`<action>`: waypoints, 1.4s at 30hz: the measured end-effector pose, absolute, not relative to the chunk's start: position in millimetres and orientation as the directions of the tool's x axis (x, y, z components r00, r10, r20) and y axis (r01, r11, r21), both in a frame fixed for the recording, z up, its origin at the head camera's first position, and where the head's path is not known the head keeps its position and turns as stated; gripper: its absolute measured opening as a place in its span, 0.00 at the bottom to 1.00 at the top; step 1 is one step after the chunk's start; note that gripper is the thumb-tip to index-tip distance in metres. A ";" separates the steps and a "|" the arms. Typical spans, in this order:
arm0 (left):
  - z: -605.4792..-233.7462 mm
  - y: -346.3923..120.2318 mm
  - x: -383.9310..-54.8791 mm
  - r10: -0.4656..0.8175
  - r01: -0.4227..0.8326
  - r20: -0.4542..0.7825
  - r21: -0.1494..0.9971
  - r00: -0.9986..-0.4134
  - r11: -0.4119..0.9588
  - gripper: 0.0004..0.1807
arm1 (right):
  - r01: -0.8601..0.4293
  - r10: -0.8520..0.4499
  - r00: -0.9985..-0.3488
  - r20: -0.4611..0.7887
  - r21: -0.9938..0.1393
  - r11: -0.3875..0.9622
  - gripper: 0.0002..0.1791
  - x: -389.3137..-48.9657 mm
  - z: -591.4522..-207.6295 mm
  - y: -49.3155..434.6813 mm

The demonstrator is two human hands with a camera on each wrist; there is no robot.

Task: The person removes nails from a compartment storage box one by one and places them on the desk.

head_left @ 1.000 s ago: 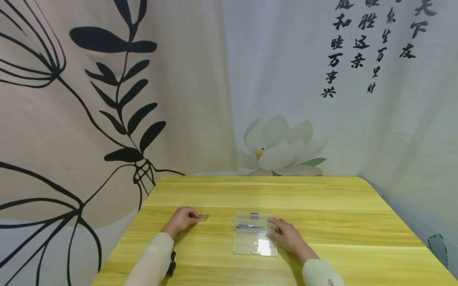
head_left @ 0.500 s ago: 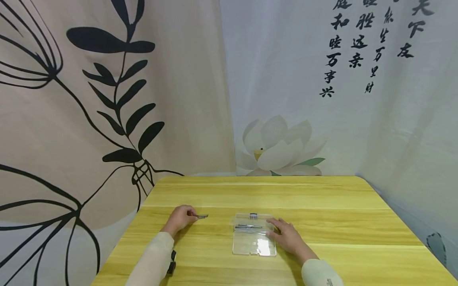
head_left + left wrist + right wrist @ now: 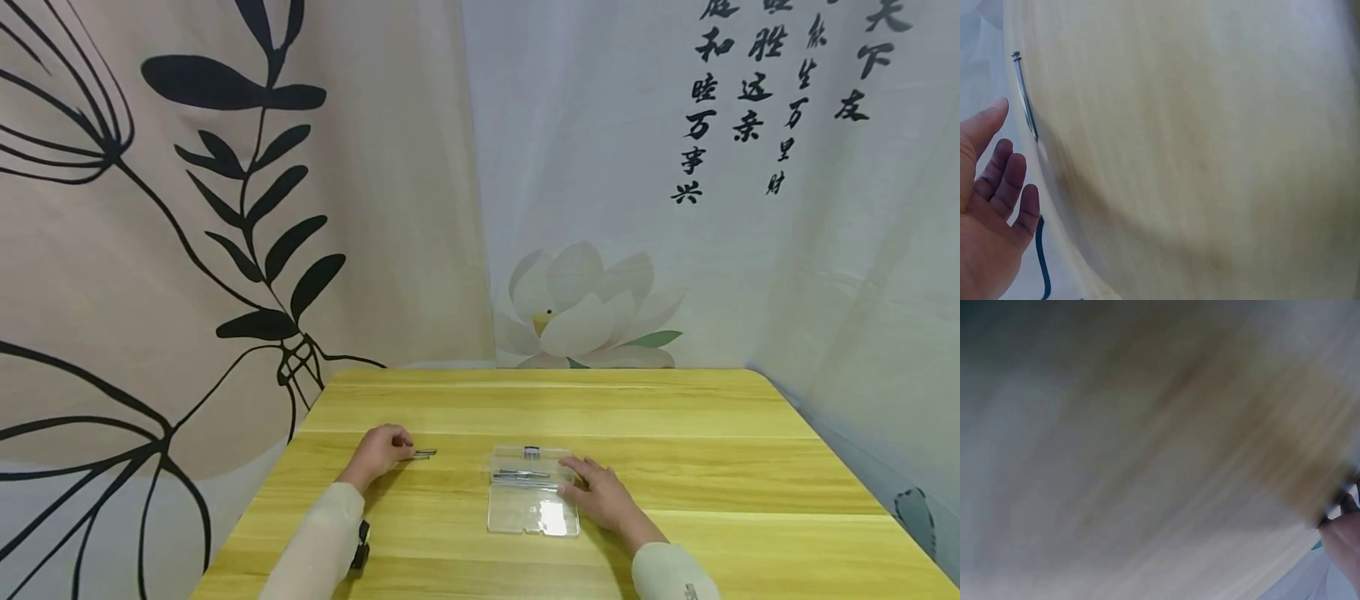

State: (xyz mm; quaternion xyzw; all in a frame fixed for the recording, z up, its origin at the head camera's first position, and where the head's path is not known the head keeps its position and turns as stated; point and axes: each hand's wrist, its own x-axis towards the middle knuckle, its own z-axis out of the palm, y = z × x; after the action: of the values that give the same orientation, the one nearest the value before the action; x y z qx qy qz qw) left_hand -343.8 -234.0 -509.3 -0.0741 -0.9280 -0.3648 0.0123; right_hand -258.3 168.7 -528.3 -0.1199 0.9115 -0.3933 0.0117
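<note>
My left hand [image 3: 382, 454] is at the left of the table, its fingertips just beside a few slim silver nail-like pieces [image 3: 424, 454]. In the left wrist view, the thumb and fingers are spread apart, and the metal pieces [image 3: 1025, 97], with a small rimmed head, lie on the wood beyond the thumb. A clear plastic box [image 3: 517, 510] lies with its lid folded out at mid-table. Similar slim metal pieces [image 3: 521, 474] lie inside it. My right hand [image 3: 603, 496] rests at the box's right edge, fingers extended; only part of it shows in the right wrist view.
The wooden table [image 3: 675, 433] reaches to a printed curtain [image 3: 405, 208] behind it. A small dark label [image 3: 532, 452] marks the far side of the box. A black strap [image 3: 361, 546] sits at the left sleeve.
My left hand has risen slightly and its fingers have come away from the metal pieces, which lie on the table. My right hand stays at the box.
</note>
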 end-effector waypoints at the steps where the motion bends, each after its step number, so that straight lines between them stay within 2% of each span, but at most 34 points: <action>1: -508.3 -233.5 -343.9 0.131 0.148 0.077 0.680 -0.988 0.718 0.02 | -0.206 -0.226 -0.972 0.070 -0.720 0.663 0.26 -258.2 -527.5 168.6; 15: -497.4 -217.2 -350.6 0.182 0.188 0.085 0.713 -0.980 0.676 0.06 | -0.191 -0.213 -0.975 0.062 -0.725 0.662 0.26 -256.1 -523.0 168.6; 32: -479.9 -168.4 -346.2 0.348 0.304 0.109 0.759 -0.931 0.576 0.10 | -0.165 -0.201 -0.979 0.037 -0.724 0.669 0.26 -258.0 -523.7 166.6; 42: -485.4 -145.4 -342.4 0.404 0.312 0.084 0.780 -0.911 0.542 0.10 | -0.191 -0.217 -0.974 0.060 -0.728 0.658 0.26 -257.8 -526.3 166.1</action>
State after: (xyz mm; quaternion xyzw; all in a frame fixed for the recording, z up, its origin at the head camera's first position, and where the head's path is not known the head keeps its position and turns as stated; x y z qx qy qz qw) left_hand -342.4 -145.4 -485.4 -0.2044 -0.8764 -0.4329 -0.0531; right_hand -257.8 166.1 -526.3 -0.1120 0.9104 -0.3978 0.0162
